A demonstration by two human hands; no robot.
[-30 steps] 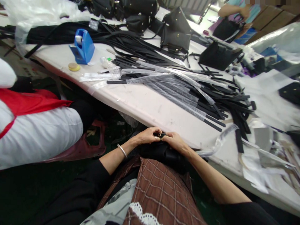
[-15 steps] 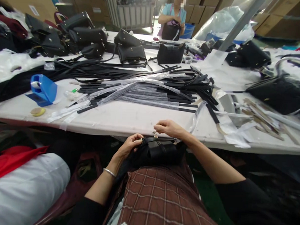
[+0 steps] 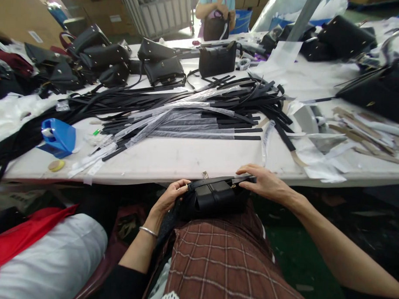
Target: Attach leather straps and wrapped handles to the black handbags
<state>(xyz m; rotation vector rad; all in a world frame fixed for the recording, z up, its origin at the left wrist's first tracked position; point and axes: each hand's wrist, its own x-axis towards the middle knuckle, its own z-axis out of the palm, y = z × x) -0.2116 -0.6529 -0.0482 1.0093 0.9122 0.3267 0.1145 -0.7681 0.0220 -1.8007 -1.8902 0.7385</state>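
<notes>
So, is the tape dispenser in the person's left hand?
No, the left hand holds the bag, while the tape dispenser stands on the table.

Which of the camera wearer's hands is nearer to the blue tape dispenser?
Left. The left hand grips one end of the held black bag, to the right of the blue tape dispenser; the right hand is at the bag's other end, farther right.

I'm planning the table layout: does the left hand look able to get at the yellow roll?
Probably yes: the yellow roll lies uncovered near the table edge, though the left hand holds the black bag.
</notes>
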